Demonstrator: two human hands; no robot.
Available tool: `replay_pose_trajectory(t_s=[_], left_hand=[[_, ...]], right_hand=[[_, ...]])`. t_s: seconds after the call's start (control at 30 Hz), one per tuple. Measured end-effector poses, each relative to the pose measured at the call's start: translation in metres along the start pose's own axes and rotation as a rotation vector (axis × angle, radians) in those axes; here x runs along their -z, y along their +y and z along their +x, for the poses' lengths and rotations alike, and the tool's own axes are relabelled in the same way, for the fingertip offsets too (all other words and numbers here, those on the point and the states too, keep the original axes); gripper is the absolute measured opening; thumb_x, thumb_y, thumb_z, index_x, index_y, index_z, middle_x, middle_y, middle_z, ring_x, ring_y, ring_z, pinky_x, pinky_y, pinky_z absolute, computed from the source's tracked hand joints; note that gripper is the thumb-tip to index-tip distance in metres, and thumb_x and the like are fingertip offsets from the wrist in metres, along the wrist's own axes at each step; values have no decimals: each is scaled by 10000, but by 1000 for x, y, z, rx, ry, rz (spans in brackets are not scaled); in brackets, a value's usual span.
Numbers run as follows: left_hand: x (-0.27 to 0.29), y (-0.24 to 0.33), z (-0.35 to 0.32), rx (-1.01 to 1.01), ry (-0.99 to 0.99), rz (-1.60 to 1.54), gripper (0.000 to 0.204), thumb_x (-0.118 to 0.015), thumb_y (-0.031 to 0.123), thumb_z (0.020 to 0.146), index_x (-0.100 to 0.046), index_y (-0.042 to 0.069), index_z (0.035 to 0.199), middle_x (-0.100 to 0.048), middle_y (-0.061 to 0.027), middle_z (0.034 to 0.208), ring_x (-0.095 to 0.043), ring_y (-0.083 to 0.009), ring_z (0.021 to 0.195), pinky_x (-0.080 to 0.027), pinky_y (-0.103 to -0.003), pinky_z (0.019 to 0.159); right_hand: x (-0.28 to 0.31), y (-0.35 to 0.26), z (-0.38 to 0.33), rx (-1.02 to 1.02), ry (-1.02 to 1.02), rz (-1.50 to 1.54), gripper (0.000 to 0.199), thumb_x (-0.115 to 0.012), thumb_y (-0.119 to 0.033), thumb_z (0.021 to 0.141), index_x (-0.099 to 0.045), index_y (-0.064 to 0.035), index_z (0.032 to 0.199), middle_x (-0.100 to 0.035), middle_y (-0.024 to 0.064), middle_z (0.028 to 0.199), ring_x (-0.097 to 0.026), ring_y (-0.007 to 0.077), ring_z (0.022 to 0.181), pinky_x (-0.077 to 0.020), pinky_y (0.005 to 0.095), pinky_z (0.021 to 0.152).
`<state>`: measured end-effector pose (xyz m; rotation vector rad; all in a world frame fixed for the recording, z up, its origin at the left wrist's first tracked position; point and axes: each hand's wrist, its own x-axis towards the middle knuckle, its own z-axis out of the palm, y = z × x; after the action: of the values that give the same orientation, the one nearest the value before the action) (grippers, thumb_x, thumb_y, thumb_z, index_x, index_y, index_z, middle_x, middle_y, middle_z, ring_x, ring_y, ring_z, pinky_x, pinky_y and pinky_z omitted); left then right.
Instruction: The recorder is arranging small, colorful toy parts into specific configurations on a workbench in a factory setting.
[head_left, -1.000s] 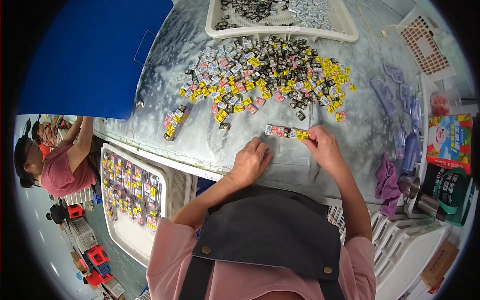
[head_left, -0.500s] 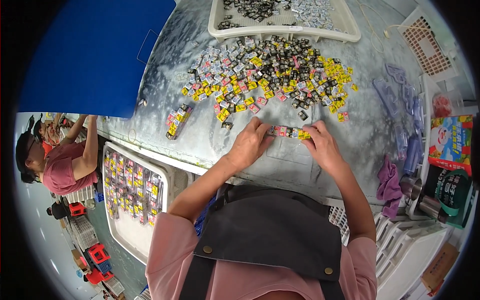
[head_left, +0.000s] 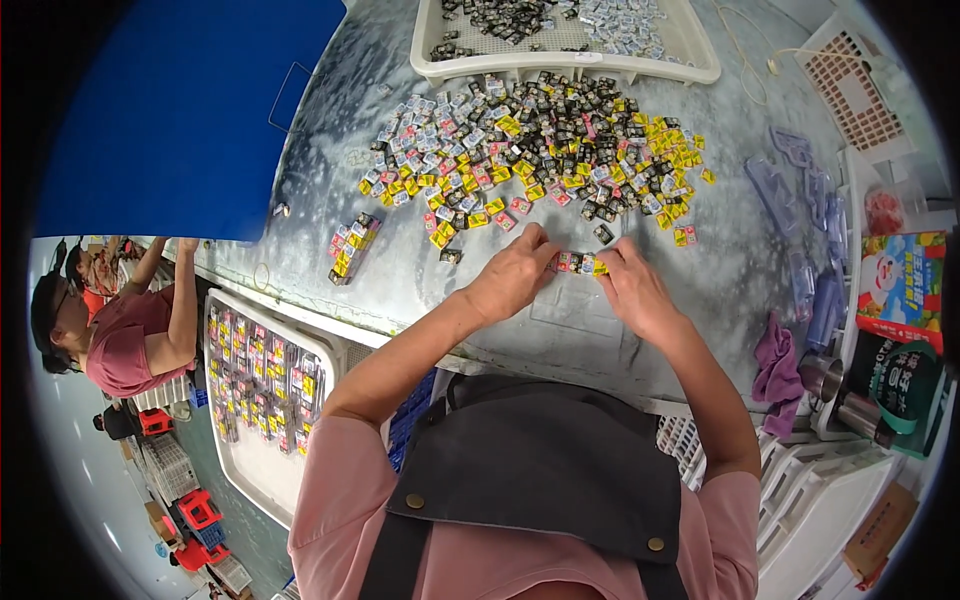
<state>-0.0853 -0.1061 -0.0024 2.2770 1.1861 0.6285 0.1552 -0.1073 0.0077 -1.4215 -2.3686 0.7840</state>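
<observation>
A short row of small coloured packets (head_left: 577,263) lies between my two hands on the grey table. My left hand (head_left: 516,273) closes its fingers at the row's left end. On the right end, my right hand (head_left: 637,290) pinches the row, its fingertips beside a yellow packet. Just beyond my right fingers lies a single black packet (head_left: 603,234). Farther out spreads a wide heap of black, yellow, pink and white packets (head_left: 540,150). To the left stands a clear holder filled with packets (head_left: 354,248).
A white tray (head_left: 565,68) with more packets stands at the back. Lower left, another white tray (head_left: 268,465) carries filled holders. A blue panel (head_left: 180,120) fills the upper left, with a co-worker (head_left: 145,335) below it. Purple plastic parts (head_left: 775,195) and a purple cloth (head_left: 777,375) lie right.
My right hand has shifted slightly left and my left hand's fingers have risen a little. More of the row is covered by my fingers now.
</observation>
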Motion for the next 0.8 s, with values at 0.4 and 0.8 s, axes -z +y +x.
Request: replay_pose_trajectory(t_s=[0.4, 0.8], left_hand=[[4, 7, -2, 5, -68, 83, 304, -715, 107, 875, -648, 15, 1157, -563, -165, 1034, -641, -348, 874, -548, -427, 758], [-10, 18, -17, 22, -88, 169, 291, -688, 191, 907, -648, 49, 1158, -549, -162, 1016, -652, -342, 860, -555, -441, 736]], right_hand=[[0, -16, 1, -44, -14, 7, 281, -705, -101, 879, -645, -90, 1154, -536, 144, 1088, -644, 375, 900, -532, 492, 774], [-11, -21, -12, 1, -94, -191, 297, -668, -97, 898, -605, -78, 1188, -520, 152, 1108, -640, 387, 902, -532, 514, 762]])
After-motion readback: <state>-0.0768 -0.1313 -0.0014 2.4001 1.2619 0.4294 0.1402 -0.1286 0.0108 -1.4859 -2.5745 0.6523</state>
